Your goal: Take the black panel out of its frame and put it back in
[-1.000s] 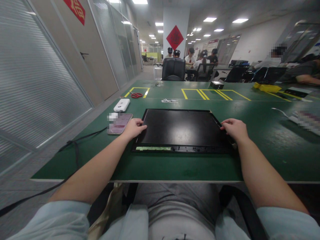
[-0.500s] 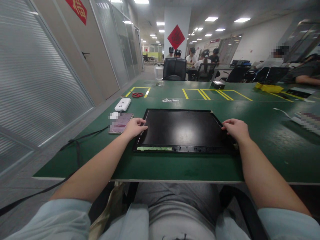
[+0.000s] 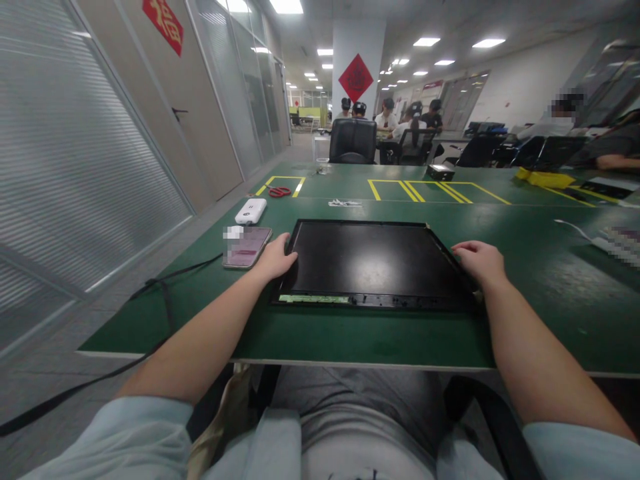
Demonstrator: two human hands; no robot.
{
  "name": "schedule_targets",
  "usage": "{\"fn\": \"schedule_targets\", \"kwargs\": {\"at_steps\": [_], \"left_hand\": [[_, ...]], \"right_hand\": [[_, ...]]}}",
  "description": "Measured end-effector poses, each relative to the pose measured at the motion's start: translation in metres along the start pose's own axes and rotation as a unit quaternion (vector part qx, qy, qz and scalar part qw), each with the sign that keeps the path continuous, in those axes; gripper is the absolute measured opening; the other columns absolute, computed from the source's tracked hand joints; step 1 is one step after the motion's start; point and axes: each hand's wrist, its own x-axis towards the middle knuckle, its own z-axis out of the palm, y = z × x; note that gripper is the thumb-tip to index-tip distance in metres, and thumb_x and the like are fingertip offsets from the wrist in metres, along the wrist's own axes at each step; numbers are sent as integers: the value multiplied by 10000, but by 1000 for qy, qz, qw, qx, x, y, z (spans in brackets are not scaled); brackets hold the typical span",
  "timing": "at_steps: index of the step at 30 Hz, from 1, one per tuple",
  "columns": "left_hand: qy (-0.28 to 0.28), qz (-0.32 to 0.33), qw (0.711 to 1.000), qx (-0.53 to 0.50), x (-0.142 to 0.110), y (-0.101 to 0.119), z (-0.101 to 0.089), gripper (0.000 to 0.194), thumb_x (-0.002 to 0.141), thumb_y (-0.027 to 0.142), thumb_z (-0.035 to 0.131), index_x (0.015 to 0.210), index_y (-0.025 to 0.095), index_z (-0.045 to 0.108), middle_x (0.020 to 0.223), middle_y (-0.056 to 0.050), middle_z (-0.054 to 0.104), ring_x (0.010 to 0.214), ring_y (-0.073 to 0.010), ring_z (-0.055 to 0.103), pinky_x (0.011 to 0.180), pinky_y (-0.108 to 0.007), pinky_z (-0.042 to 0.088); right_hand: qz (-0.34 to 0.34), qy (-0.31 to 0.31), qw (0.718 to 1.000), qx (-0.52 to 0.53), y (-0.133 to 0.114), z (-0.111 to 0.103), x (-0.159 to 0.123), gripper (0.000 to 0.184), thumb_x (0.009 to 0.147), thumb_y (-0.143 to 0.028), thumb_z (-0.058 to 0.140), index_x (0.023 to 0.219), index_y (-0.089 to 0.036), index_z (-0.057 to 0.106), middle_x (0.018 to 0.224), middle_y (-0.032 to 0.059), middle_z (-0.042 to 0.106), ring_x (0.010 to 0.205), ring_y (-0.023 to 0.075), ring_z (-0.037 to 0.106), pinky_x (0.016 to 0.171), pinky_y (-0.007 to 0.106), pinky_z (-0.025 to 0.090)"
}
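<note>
A flat black display panel [image 3: 370,257] lies on the green table in front of me, with a green strip [image 3: 314,299] along its near edge. My left hand [image 3: 278,259] is closed at the panel's left edge. Its thumb rests on the frame, and the other fingers are partly hidden along the side. Just outside the right edge is my right hand [image 3: 481,263], its fingers loosely bent and a little apart. Its index fingertip is off the frame; the lower fingers are hidden.
Left of the panel lie a phone [image 3: 246,247], a white power bank [image 3: 251,211] and red-handled scissors [image 3: 279,192]. Small white scraps [image 3: 345,203] lie beyond it. Yellow tape [image 3: 390,181] marks the far table [image 3: 370,343]. A black box [image 3: 441,173] stands there. Several people sit farther back.
My right hand has moved slightly outward from the panel's right edge. My left thumb now lies on the left frame, with the fingers lower along the side. The view has shifted slightly.
</note>
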Motion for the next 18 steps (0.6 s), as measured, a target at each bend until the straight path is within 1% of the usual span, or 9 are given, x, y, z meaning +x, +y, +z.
{"fn": "schedule_targets", "kwargs": {"at_steps": [2, 4, 7, 9, 14, 18], "left_hand": [[-14, 7, 1000, 15, 0, 0, 1, 708, 875, 243, 636, 1534, 79, 436, 1504, -225, 580, 1406, -338, 549, 1171, -428, 420], [-27, 14, 999, 20, 0, 0, 2, 693, 895, 245, 607, 1542, 75, 427, 1490, -226, 594, 1394, -335, 563, 1158, -426, 430], [-27, 25, 999, 9, 1, -2, 2, 627, 903, 224, 570, 1514, 115, 482, 1484, -180, 615, 1380, -309, 580, 1167, -398, 421], [-21, 26, 999, -6, 1, -4, 1, 596, 895, 194, 552, 1488, 149, 522, 1487, -149, 621, 1384, -297, 578, 1179, -392, 410], [-15, 12, 999, -46, 2, -7, 1, 548, 855, 155, 563, 1400, 173, 618, 1454, -137, 651, 1364, -310, 598, 1174, -411, 423], [-3, 3, 996, -84, 3, -7, 1, 522, 803, 126, 590, 1308, 226, 676, 1365, -91, 718, 1310, -289, 641, 1148, -404, 448]], "right_hand": [[3, -15, 1000, -9, 5, 3, 5, 142, 707, -258, 656, 791, -234, 768, 797, 58, 746, 789, 237, 671, 786, 365, 526], [9, -42, 999, -11, 9, 7, 9, 145, 696, -254, 661, 792, -238, 768, 795, 51, 744, 777, 231, 663, 772, 363, 522], [-6, -80, 996, -25, 10, 13, 12, 147, 681, -249, 676, 797, -239, 766, 799, 38, 740, 775, 221, 652, 762, 354, 513], [-25, -93, 995, -37, 10, 16, 13, 155, 677, -250, 685, 810, -236, 763, 769, 31, 726, 760, 215, 644, 743, 345, 508], [-36, -95, 993, -55, 7, 16, 10, 155, 701, -246, 688, 838, -233, 759, 727, 24, 696, 712, 203, 628, 688, 326, 495], [-32, -99, 993, -50, 7, 15, 9, 158, 706, -242, 693, 850, -235, 757, 716, 22, 689, 695, 199, 626, 664, 317, 490]]}}
